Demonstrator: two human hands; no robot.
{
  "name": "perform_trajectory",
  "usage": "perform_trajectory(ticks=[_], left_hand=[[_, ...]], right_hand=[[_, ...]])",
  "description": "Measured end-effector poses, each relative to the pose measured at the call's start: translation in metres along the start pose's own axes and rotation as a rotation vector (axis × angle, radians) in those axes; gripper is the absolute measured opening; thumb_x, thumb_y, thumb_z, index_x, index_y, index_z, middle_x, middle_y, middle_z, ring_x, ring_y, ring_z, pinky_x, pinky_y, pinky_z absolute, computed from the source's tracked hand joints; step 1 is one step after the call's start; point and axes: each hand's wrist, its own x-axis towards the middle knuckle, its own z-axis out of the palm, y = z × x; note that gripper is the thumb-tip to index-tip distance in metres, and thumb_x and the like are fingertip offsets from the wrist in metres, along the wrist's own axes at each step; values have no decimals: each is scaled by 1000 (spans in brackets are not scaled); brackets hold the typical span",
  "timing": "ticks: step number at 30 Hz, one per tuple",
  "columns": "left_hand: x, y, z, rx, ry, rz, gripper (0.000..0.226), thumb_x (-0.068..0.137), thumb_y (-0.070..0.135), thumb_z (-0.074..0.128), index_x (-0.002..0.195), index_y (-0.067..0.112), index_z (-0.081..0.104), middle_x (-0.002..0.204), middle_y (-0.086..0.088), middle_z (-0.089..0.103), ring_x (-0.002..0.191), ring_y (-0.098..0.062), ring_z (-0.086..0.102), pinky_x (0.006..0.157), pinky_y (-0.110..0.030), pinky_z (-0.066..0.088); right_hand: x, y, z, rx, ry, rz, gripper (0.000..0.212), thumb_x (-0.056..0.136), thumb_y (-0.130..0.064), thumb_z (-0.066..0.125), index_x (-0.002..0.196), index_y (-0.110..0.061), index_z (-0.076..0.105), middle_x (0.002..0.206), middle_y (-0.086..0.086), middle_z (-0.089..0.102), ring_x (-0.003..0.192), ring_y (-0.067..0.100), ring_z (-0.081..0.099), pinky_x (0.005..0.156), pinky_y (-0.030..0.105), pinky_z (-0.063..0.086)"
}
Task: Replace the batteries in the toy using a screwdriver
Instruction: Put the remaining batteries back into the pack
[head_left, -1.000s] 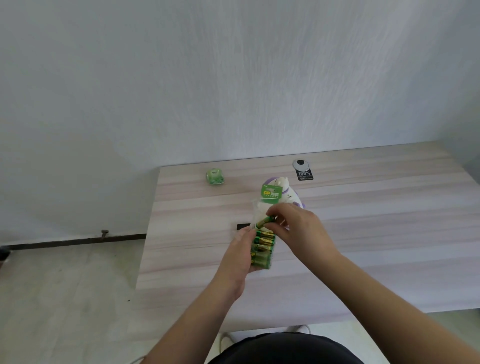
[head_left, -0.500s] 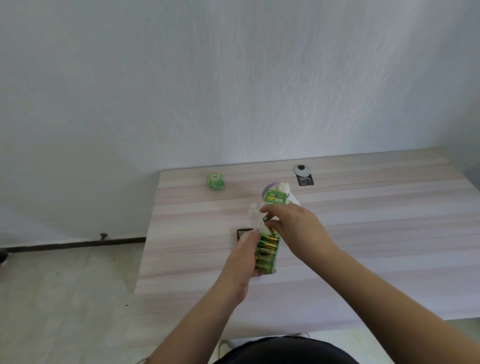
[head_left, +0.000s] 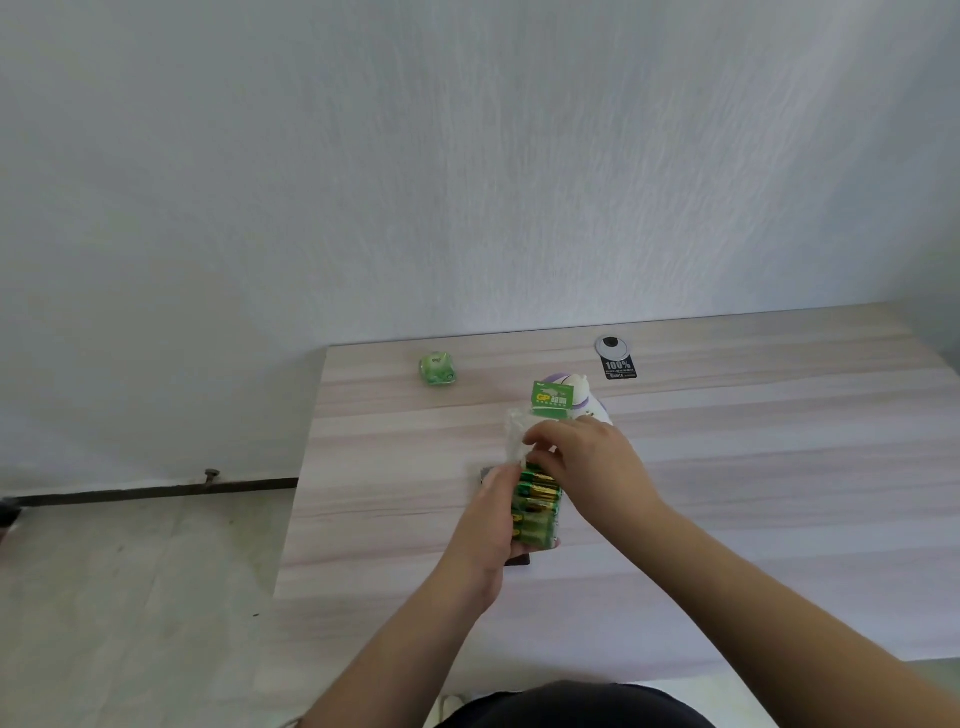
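A green pack of batteries (head_left: 537, 506) with a green card header is held upright over the wooden table (head_left: 727, 467). My left hand (head_left: 493, 525) grips the pack's lower half from the left. My right hand (head_left: 587, 467) pinches the top battery at the torn clear wrap. Behind the pack lies the white and purple toy (head_left: 584, 395), mostly hidden by the pack and my right hand. A small dark flat piece (head_left: 519, 560) peeks out under my left hand. No screwdriver shows.
A small green packet (head_left: 438, 369) lies near the table's far left corner. A round cable grommet with a black label (head_left: 615, 358) sits at the back. The table's left edge drops to a pale floor (head_left: 130, 597). A wall stands behind.
My right hand has gone from pulling a battery out sideways to pinching at the top of the pack. The pack has shifted slightly lower toward me.
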Motion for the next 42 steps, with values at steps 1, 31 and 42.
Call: perform_trajectory(ticks=[1, 31, 42], left_hand=[[1, 0, 0, -5, -1, -4, 35, 100, 37, 44, 117, 11, 61, 104, -17, 70, 84, -25, 68, 73, -41, 61], [22, 2, 3, -47, 14, -32, 29, 99, 36, 46, 114, 17, 62, 111, -18, 68, 92, -27, 67, 75, -43, 59], [23, 8, -1, -184, -65, -82, 68, 98, 62, 20, 120, 15, 63, 105, -15, 68, 83, -27, 65, 70, -40, 57]], right_hand=[[1, 0, 0, 9, 5, 12, 15, 87, -22, 66, 101, -19, 73, 91, 0, 74, 89, 22, 63, 75, 33, 46], [-12, 31, 27, -299, 98, -238, 29, 78, -19, 50, 98, -22, 71, 94, -5, 68, 86, 24, 63, 88, 36, 35], [-17, 20, 2, 440, 337, 274, 22, 96, -20, 46, 105, -25, 65, 103, -15, 62, 92, 1, 54, 75, 13, 42]])
